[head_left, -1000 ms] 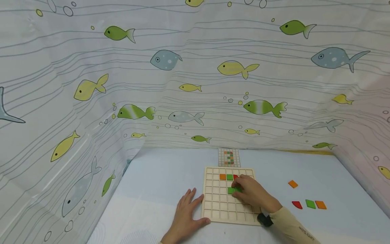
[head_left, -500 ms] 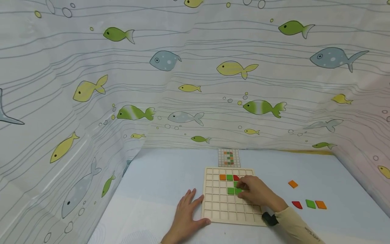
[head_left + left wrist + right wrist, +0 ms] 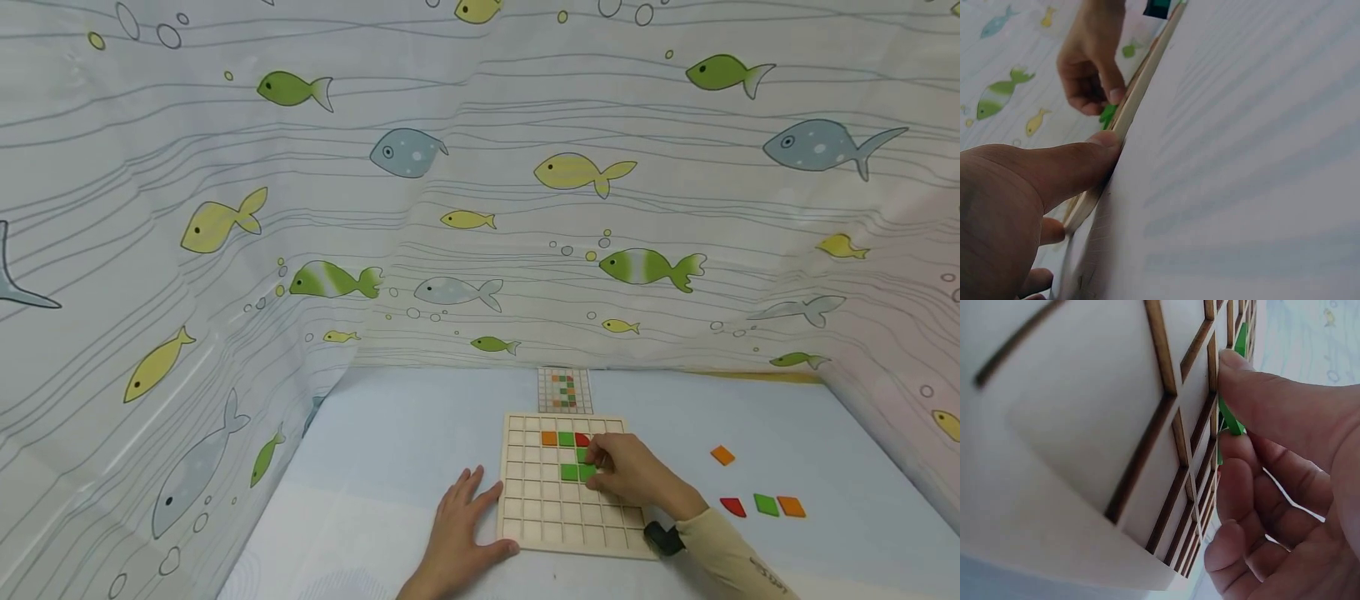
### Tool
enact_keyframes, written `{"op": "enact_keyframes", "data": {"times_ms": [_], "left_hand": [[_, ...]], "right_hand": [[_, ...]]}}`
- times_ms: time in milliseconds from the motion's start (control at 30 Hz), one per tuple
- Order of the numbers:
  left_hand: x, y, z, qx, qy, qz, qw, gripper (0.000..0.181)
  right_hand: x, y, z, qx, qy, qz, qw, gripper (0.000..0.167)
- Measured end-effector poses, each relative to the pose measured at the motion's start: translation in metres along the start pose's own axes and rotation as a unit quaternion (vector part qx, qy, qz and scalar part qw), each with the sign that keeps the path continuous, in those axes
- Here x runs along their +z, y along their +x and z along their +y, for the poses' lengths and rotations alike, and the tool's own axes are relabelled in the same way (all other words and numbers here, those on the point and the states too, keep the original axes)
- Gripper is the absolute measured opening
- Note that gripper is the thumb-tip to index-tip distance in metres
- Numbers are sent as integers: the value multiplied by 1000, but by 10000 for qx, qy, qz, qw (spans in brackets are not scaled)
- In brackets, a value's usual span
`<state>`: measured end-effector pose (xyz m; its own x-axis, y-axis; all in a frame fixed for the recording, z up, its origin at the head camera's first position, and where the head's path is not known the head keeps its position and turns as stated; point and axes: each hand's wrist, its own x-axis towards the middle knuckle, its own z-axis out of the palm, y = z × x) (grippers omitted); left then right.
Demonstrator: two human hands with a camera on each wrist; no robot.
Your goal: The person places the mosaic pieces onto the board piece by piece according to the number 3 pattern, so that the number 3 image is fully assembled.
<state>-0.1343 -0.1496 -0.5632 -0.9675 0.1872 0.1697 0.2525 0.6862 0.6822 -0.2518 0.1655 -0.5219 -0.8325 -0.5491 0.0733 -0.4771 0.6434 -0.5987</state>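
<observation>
My right hand point(image 3: 633, 473) is over the right part of a pale wooden grid board point(image 3: 540, 518). In the right wrist view, its thumb and forefinger pinch a green tile point(image 3: 1231, 420), which leans against the board's cells. Just left of these fingers lies another green tile point(image 3: 570, 472). One more green tile point(image 3: 581, 455) sits above, partly hidden by the fingertips. The upper row holds an orange tile point(image 3: 549, 438), a green square point(image 3: 566, 438) and a red rounded tile point(image 3: 582, 439). My left hand point(image 3: 453, 533) lies with spread fingers along the board's left edge, touching it.
Behind the board is a small printed grid card point(image 3: 565, 407) with coloured squares. To the right lie a loose orange tile point(image 3: 722, 455), a red rounded tile point(image 3: 733, 507), a green tile point(image 3: 766, 504) and another orange tile point(image 3: 791, 507). A fish-patterned curtain point(image 3: 465, 250) surrounds the table.
My right hand has shifted slightly right, uncovering more of the red tile and a green tile below it. Over the last half second it barely moves. The left hand stays in place.
</observation>
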Motion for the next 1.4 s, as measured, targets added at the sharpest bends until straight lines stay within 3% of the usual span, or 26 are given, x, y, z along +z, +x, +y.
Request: {"op": "enact_keyframes", "data": {"times_ms": [300,400,600,800,933,1200,1400], "left_hand": [[-1,0,1,2,68,13,10000,83],[0,1,0,29,71,44,10000,83],[1,0,0,51,90,81,9999,83],[0,-1,0,25,110,75,9999,83],[-1,0,1,22,76,77,9999,83],[-1,1,2,12,74,79,9999,83],[-1,0,2,-48,28,38,10000,84]], "right_hand": [[-4,-1,6,-467,316,-10,9984,16],[-10,-5,12,-432,385,-77,9983,9],[-39,-22,25,458,513,-53,9976,12],[-67,-38,51,1252,294,382,9910,10],[-77,-48,76,1465,-120,676,9868,6],[-81,-71,120,1511,-803,1374,9756,18],[-86,-78,132,1802,-767,1261,9725,21]]}}
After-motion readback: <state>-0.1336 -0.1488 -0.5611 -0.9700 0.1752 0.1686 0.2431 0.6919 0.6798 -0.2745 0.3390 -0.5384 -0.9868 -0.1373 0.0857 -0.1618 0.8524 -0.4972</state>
